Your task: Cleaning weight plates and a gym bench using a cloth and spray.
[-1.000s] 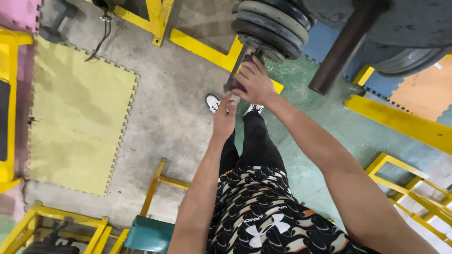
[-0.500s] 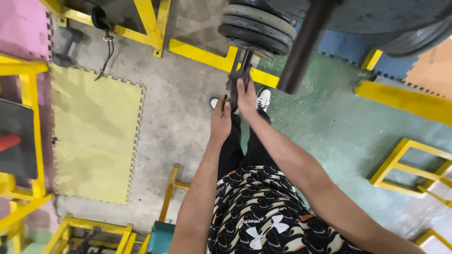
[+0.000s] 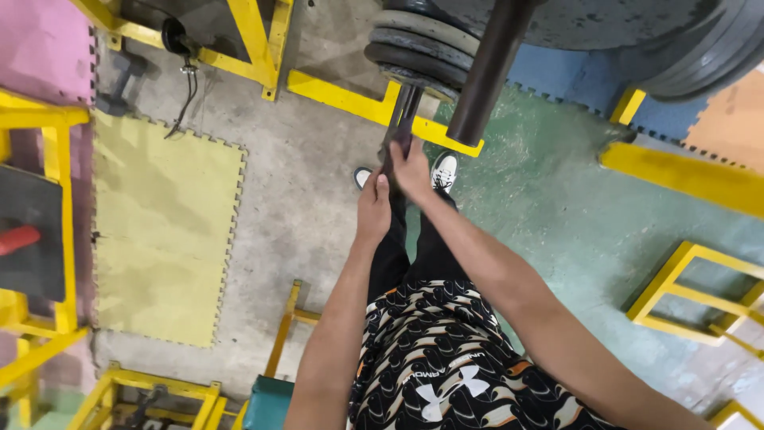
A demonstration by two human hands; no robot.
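Observation:
Both my arms reach straight ahead over my legs. My right hand (image 3: pixel 412 166) is closed around the near end of a dark metal handle bar (image 3: pixel 404 113) that runs up to a stack of round grey weight plates (image 3: pixel 420 48). My left hand (image 3: pixel 373 205) sits just below and behind it, closed on the same bar's end. A thick dark steel bar (image 3: pixel 482 76) crosses right beside my right hand, its end hanging near my knuckles. My white shoes (image 3: pixel 444 169) show on the floor beneath the hands.
Yellow steel frames (image 3: pixel 263 44) stand at the top, the left and the lower edge, and more yellow frames (image 3: pixel 692 291) lie at right. A yellow foam mat (image 3: pixel 159 231) covers the floor at left. A teal padded seat (image 3: pixel 269 402) is behind me. Large grey plates (image 3: pixel 637 24) hang overhead.
My view has shifted a little; both hands have slid closer together on the handle bar, and the thick steel bar has swung from the right to just beside my right hand.

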